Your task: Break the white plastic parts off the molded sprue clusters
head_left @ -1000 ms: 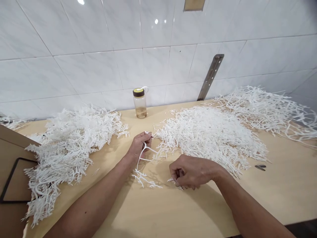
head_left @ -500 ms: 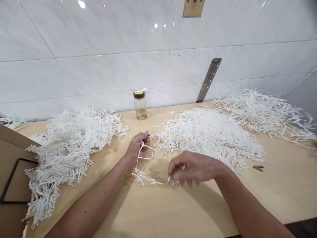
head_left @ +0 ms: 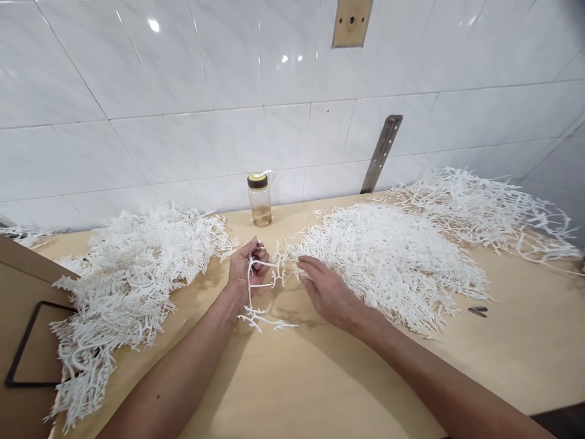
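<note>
Near the middle of the view, my left hand (head_left: 249,265) is closed on a white branched plastic piece (head_left: 250,296), whose thin arms hang down and spread to the right. My right hand (head_left: 326,289) is at the left edge of the large white pile (head_left: 388,262), palm down, its fingers extended and near the small twigs there. Its thumb and fingertips are partly hidden, and no piece shows in it. Another heap of white branched pieces (head_left: 132,280) lies left of my left hand.
A lidded bottle (head_left: 261,204) stands by the tiled wall. Longer white branches (head_left: 484,210) lie at the back right. Small dark metal snips (head_left: 478,311) rest at the right. A brown box (head_left: 31,329) with a black handle is at the left edge.
My right hand has moved up and left to the pile's edge, its fingers now extended. The white piece in my left hand has turned slightly. The small bits beneath my right hand no longer show.
</note>
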`<action>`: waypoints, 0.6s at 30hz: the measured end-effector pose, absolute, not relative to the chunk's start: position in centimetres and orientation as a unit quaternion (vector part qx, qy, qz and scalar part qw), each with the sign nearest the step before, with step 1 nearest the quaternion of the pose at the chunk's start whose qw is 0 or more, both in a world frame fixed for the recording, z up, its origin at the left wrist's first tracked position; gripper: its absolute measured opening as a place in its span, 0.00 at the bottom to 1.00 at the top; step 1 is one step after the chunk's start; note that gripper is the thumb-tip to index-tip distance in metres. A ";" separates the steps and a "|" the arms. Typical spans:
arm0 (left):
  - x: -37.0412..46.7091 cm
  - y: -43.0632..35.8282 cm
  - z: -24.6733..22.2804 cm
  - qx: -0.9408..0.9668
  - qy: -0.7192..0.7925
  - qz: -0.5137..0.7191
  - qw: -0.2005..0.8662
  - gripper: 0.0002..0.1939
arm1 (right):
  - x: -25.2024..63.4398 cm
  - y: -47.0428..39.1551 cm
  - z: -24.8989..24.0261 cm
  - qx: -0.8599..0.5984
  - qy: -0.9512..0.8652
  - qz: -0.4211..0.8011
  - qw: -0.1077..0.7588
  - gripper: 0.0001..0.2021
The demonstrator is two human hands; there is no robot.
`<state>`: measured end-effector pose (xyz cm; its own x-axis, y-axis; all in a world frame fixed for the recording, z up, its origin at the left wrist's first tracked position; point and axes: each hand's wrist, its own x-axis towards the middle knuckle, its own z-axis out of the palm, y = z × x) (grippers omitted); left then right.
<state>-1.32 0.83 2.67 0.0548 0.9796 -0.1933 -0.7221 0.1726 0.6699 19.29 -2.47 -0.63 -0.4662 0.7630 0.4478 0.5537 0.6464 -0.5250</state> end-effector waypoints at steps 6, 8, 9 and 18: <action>-3.5 1.0 4.4 0.211 0.316 0.635 0.673 0.11 | 14.0 -3.6 -2.4 -0.266 -0.931 0.081 0.236 0.22; -3.9 1.1 4.6 0.211 0.321 0.644 0.662 0.11 | 12.3 -2.6 -2.7 -0.261 -0.931 0.077 0.244 0.21; -4.0 1.1 4.7 0.210 0.324 0.648 0.656 0.11 | 11.6 -1.7 -2.7 -0.256 -0.932 0.077 0.244 0.21; -2.9 0.4 4.9 0.226 0.323 0.626 0.672 0.10 | 10.7 4.8 -2.0 -0.466 -0.832 0.063 0.293 0.15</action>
